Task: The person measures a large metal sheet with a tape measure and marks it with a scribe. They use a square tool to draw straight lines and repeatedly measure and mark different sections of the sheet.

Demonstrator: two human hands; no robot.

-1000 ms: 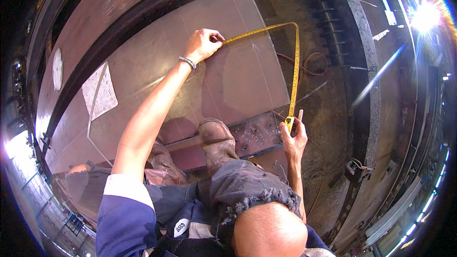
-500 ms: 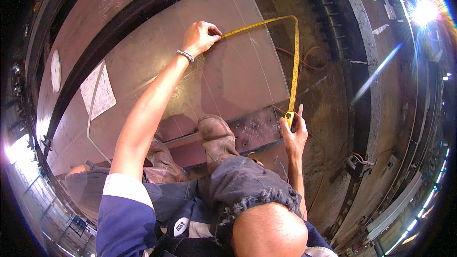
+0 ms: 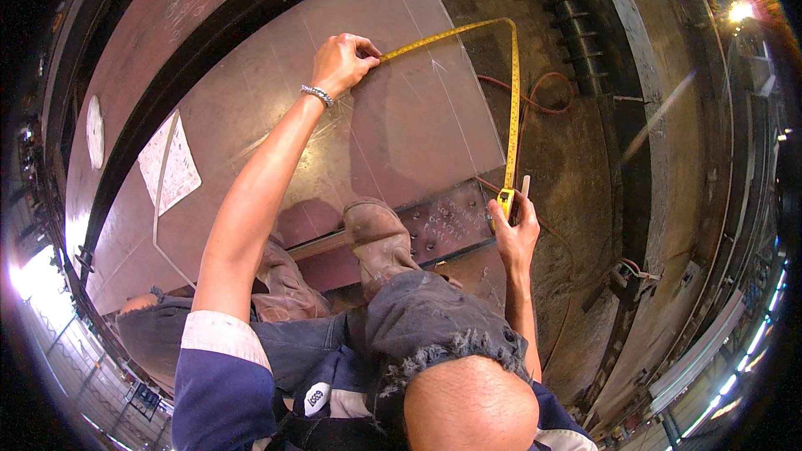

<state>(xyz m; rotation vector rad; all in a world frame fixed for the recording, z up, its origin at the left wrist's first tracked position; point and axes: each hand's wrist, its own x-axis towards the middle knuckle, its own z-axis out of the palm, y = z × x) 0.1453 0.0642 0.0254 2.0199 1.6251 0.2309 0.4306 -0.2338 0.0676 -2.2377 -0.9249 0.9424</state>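
Pinched in my left hand (image 3: 344, 64) is the free end of a yellow tape measure blade (image 3: 514, 88), held over a large metal plate (image 3: 401, 117). From there the blade runs right past the plate's edge, bends sharply and comes back down to its case. My right hand (image 3: 516, 232) grips the small yellow and black tape case (image 3: 505, 199) off the plate's lower right corner. A thin pale stick (image 3: 525, 186), perhaps chalk, also pokes up from the fingers of that hand. Thin light lines and an arrow-like mark are drawn on the plate.
My brown boots (image 3: 378, 238) stand at the plate's near edge, by a reddish steel piece (image 3: 451, 225) with holes and markings. A reddish hose (image 3: 551, 92) loops on the floor at right. Beyond it are a dark ribbed rod (image 3: 576, 29) and a long beam (image 3: 622, 17). A whitish sheet (image 3: 170, 163) lies left.
Both hands and the tape have shifted only slightly up and left in the picture, along with the whole scene. The grip on the tape is the same.
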